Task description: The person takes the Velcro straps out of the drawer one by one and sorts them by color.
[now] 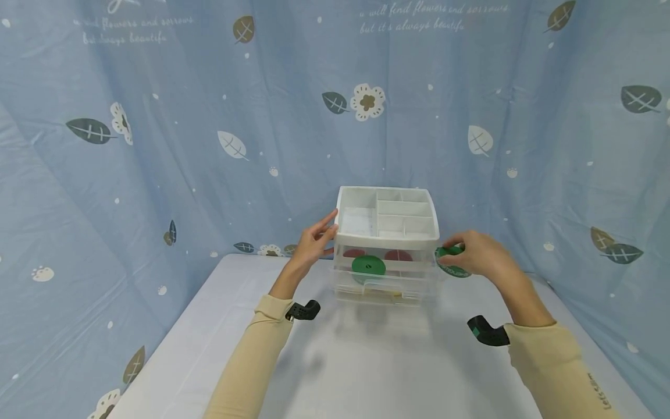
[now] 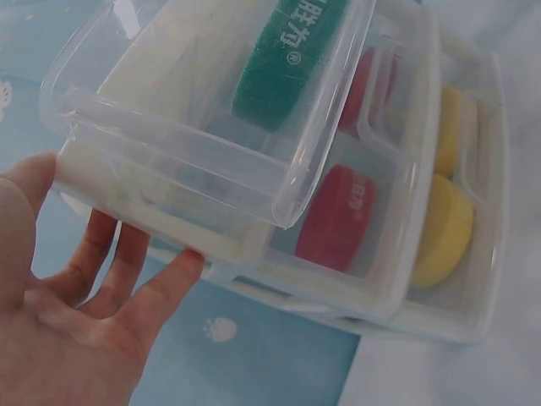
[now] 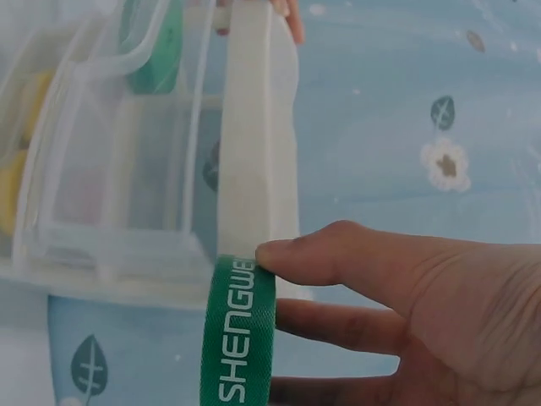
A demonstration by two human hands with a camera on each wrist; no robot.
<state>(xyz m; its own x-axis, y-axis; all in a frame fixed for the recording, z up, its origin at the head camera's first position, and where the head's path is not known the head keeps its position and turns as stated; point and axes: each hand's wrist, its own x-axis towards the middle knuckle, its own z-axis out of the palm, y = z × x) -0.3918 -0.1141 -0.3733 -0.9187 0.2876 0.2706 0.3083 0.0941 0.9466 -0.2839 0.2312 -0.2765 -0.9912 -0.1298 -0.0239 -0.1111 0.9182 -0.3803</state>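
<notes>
A white organizer [image 1: 387, 239] with clear drawers stands on the table. My left hand [image 1: 314, 241] rests against its left side, fingers fairly straight, with the thumb at the upper edge in the left wrist view. The clear top drawer [image 2: 182, 182] is pulled out and holds a green tape roll [image 1: 369, 266]. My right hand [image 3: 397, 313] pinches another green tape roll [image 3: 239, 334] with white lettering, thumb on the near side and fingers behind. That roll is upright beside the organizer's right side, overlapping its edge in the right wrist view.
Red rolls [image 2: 336, 217] lie in the drawer below the open one, and yellow rolls [image 2: 443, 233] in the bottom drawer. The organizer's top has a divided tray [image 1: 358, 221]. A blue patterned curtain [image 1: 293, 116] hangs behind the white table [image 1: 366, 372].
</notes>
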